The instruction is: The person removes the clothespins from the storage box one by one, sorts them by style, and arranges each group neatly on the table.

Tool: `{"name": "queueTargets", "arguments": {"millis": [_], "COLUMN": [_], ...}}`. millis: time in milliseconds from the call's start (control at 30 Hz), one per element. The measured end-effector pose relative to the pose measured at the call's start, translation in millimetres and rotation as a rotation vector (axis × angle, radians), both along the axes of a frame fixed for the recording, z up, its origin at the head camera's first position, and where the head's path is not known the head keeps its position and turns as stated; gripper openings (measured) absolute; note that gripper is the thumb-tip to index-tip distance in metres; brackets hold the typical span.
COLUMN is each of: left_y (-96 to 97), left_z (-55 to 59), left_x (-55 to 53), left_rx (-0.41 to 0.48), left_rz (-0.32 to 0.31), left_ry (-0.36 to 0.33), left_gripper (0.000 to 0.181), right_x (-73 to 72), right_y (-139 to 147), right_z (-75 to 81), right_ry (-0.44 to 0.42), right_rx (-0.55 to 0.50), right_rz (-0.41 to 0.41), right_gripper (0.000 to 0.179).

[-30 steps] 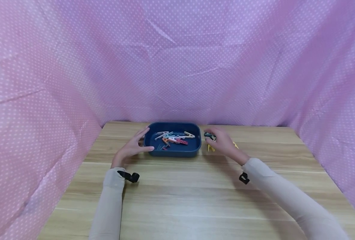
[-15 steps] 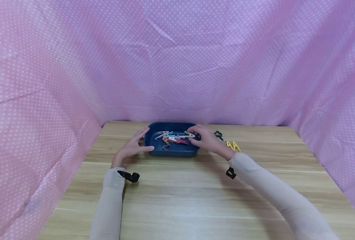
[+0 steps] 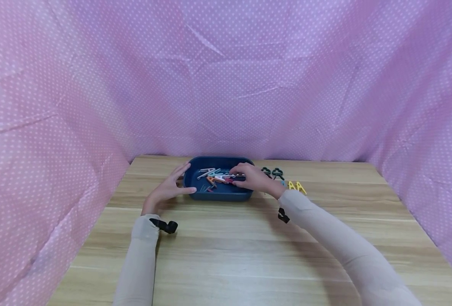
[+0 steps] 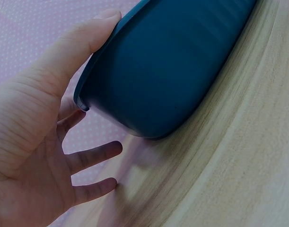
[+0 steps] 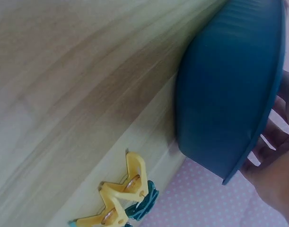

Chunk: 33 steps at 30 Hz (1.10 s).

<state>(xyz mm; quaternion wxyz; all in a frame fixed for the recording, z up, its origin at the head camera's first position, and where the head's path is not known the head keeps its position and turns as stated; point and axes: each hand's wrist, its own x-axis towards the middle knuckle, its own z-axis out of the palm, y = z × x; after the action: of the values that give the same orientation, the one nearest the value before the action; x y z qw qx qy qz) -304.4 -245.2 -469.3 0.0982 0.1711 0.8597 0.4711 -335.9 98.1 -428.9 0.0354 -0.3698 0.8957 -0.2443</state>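
Since earlier frame, right hand moved leftward into blue bin; fingers bent over mixed clips inside, any pinch hidden. Left hand apart, spread at bin's left end, apparently steadying. Beyond: green clips, yellow clips, seemingly grouped by colour.

I can read no words, numbers, brands or signs anywhere. My blue tub, near twelve o'clock, shows no lettering that I can make out; a pale patch on its rim, at nine o'clock in my left wrist view, is too small to tell. I can read nothing on the clips inside, nor on the yellow clips towards seven o'clock in my right wrist view.
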Motion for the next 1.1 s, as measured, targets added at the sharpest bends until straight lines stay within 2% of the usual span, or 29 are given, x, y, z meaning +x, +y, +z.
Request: {"name": "queueTargets", "arguments": {"millis": [233, 433, 600, 867, 1100], "left_y": [-0.7, -1.3, -1.1, -0.8, -1.3], "left_z": [0.2, 0.2, 0.0, 0.8, -1.2], "left_x": [0.6, 0.0, -0.8, -0.7, 0.6], "left_rx": [-0.009, -0.012, -0.022, -0.018, -0.021], "left_rz": [0.007, 0.009, 0.009, 0.012, 0.016], "left_ry": [-0.006, -0.001, 0.005, -0.001, -0.004], "left_gripper": [0.101, 0.101, 0.102, 0.103, 0.101], "right_x": [-8.1, -11.1, -9.4, -4.5, -2.3], "right_y": [-8, -17, -23, -28, -30], "right_z": [-4.3, -5.6, -4.5, -5.3, -9.4], "right_ry": [-0.005, 0.082, 0.143, 0.231, 0.263], "right_rx": [0.067, 0.149, 0.206, 0.244, 0.262], "right_rz": [0.012, -0.033, -0.054, -0.01, 0.003], "right_gripper": [0.031, 0.03, 0.029, 0.023, 0.019]}}
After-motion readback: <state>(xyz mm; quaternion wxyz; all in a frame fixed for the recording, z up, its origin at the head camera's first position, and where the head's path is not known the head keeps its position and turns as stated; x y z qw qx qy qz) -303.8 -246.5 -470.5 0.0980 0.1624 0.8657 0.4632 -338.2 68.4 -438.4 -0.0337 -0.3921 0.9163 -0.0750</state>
